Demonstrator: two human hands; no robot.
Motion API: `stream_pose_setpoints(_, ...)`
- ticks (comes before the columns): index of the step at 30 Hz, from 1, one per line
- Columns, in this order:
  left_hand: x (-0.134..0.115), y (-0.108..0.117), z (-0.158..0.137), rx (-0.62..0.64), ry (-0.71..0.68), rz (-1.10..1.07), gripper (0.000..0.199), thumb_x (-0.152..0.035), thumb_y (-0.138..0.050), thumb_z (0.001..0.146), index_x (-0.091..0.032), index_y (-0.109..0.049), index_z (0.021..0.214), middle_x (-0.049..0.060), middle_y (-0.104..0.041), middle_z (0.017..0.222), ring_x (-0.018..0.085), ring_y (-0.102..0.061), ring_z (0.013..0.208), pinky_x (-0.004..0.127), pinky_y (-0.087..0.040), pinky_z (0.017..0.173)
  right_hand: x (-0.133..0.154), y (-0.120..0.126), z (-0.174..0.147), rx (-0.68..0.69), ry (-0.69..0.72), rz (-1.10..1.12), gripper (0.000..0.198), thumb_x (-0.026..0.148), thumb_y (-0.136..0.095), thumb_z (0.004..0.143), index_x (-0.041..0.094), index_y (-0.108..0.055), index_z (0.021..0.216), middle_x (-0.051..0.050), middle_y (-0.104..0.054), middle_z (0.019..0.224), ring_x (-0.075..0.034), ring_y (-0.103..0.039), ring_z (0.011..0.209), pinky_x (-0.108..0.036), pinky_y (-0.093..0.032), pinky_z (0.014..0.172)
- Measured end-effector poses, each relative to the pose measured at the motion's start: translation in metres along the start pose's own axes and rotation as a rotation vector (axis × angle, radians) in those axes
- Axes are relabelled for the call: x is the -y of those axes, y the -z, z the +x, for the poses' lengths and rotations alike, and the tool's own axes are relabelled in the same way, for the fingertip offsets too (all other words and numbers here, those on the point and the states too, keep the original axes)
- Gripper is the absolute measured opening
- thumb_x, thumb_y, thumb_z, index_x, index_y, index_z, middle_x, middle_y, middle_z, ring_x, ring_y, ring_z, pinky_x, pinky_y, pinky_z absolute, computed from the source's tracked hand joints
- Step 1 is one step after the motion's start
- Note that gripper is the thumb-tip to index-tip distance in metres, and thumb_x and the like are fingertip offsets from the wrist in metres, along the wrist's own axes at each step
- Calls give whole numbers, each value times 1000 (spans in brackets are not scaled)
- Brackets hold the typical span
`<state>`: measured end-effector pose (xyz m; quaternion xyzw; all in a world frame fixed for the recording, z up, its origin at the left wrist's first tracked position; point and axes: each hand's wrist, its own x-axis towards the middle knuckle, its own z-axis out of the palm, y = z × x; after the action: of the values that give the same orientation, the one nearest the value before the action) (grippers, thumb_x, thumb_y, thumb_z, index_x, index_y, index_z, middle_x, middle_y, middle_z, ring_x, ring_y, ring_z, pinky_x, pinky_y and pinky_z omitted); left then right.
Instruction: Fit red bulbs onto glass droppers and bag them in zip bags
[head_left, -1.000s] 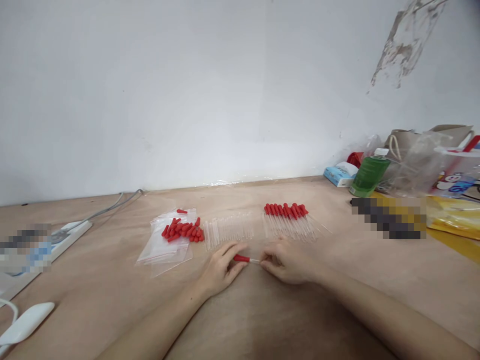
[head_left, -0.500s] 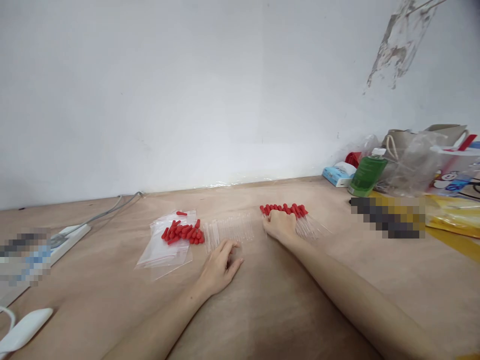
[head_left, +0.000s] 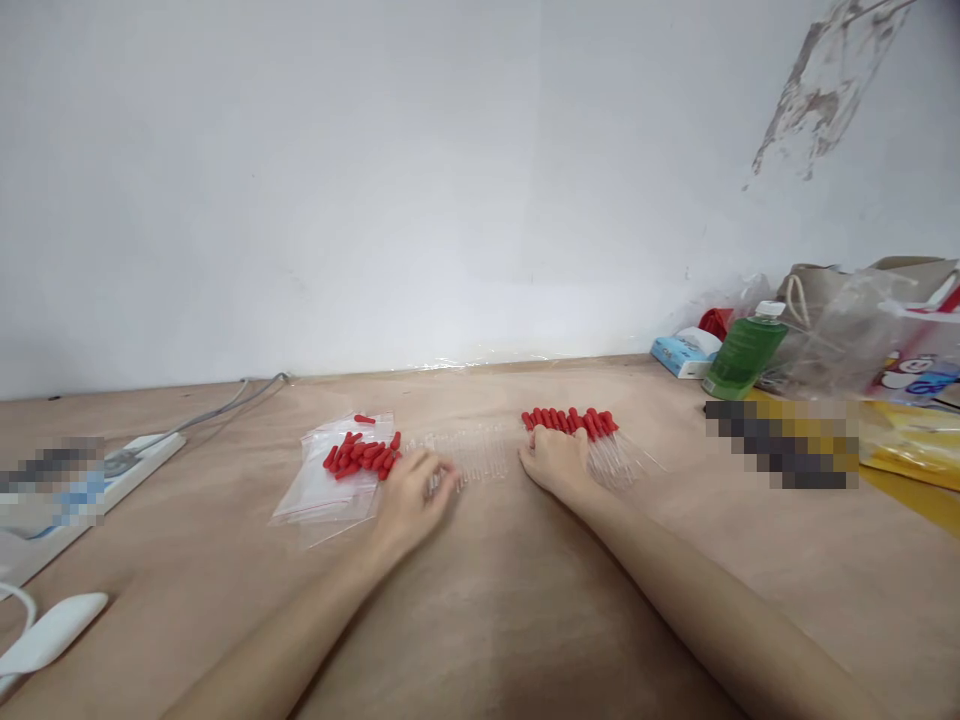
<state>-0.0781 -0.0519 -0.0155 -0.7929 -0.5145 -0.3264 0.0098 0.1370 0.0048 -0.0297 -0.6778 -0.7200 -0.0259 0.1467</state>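
Observation:
My left hand is over the left end of a row of clear, thin glass tubes, right beside a pile of red rubber bulbs. Its thumb and fingers are bent but apart, and I see nothing held. The bulbs lie on clear zip bags. Farther right, my right hand is closed, knuckles up, at the near side of a row of red-topped droppers. Its fingertips are tucked under, so what they grip is hidden. The droppers' clear stems fan out toward me.
At the right stand a green bottle, a blue tissue pack, plastic bags and a cup, with yellow packaging before them. A power strip and a white object with a cord lie left. A wall closes the back.
My left hand has moved left, from the near edge of the tube row to beside the red bulbs. The right hand stays at the droppers, its fingers shifted slightly. The view has turned a little.

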Motion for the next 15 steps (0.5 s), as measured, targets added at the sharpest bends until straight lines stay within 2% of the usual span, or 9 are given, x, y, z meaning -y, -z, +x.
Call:
stream_pose_setpoints(2, 24, 20, 22, -10, 144, 179, 15, -27, -45, 84, -18, -56, 80, 4, -55, 82, 19, -52, 84, 32, -41, 78, 2, 0, 0, 4, -11, -18, 25, 31, -40, 79, 13, -55, 85, -13, -65, 78, -24, -59, 74, -38, -23, 75)
stream_pose_setpoints(4, 55, 40, 46, -4, 227, 245, 15, -23, -46, 83, -14, -58, 83, 7, -55, 84, 22, -52, 86, 36, -40, 80, 3, 0, 0, 5, -31, -29, 27, 31, -40, 80, 11, -53, 92, -14, -65, 78, -24, -59, 75, -39, -23, 75)
stream_pose_setpoints(6, 88, 54, 67, 56, 270, 281, 13, -17, -48, 82, -13, -60, 83, 9, -55, 88, 24, -52, 89, 40, -39, 82, 3, 0, -1, 2, -46, -33, 29, 33, -40, 80, 10, -50, 95, -14, -65, 78, -25, -59, 75, -39, -23, 76)
stream_pose_setpoints(9, 126, 60, 88, 209, 329, 290, 7, -15, -56, 78, -13, -62, 81, 8, -57, 90, 23, -55, 88, 40, -41, 82, 3, 1, -2, -6, -46, -37, 29, 35, -40, 80, 11, -52, 91, -14, -65, 77, -25, -60, 74, -40, -23, 75)
stream_pose_setpoints(12, 145, 55, 97, 325, 381, 268, 22, -26, -52, 84, -14, -55, 103, 8, -56, 104, 19, -56, 90, 38, -47, 78, 1, 2, -2, -13, -36, -38, 26, 33, -41, 79, 12, -55, 86, -13, -65, 75, -24, -60, 71, -40, -23, 76)
stream_pose_setpoints(15, 145, 49, 95, 351, 412, 251, 29, -28, -48, 87, -15, -49, 112, 8, -52, 111, 18, -55, 93, 38, -48, 77, 1, 4, -1, -14, -27, -24, 25, 30, -41, 79, 12, -57, 85, -13, -65, 77, -23, -59, 71, -39, -23, 77)
